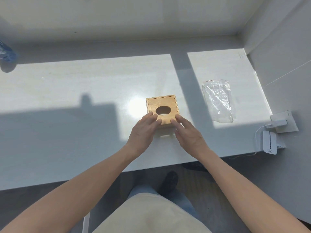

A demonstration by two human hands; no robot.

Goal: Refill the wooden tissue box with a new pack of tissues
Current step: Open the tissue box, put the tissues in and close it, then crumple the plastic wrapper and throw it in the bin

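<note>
Our left hand (146,127) and right hand (186,132), fingers spread loosely on the wooden tissue box (161,107), white showing inside its oval hole, empty clear bag (218,100) well right on the table (84,91)

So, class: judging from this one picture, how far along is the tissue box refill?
Done: nothing visible; the wooden tissue box sits on the white table with its lid on, and no tissue pokes from the oval hole. In hand: the left hand and right hand rest fingertips on its near edge. Left: open it, insert tissues, close. A clear plastic bag lies beside it.
</note>
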